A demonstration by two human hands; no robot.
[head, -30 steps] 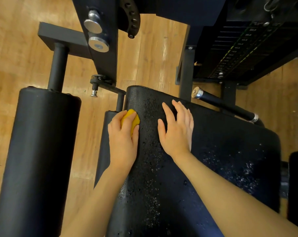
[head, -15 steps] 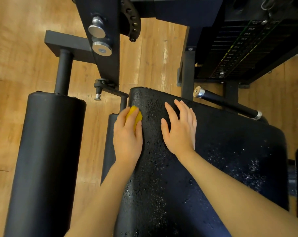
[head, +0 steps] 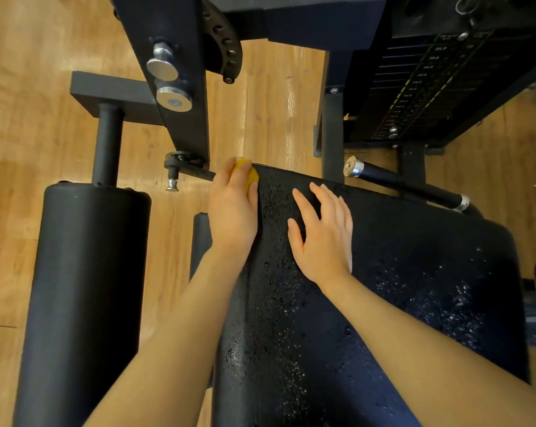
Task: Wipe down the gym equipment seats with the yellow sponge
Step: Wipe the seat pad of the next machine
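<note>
The black padded seat fills the lower middle and right, speckled with water droplets. My left hand grips the yellow sponge against the seat's far left corner; only the sponge's top edge shows past my fingers. My right hand lies flat on the seat just right of it, fingers straight and spread, holding nothing.
A black roller pad stands at the left on a metal post. A machine arm with silver knobs and a pop pin hangs over the seat's far left. A handle bar and weight stack are at the right. Wooden floor around.
My left hand has slid the sponge forward along the seat's left edge to its far corner. My right hand stays flat in nearly the same spot on the seat.
</note>
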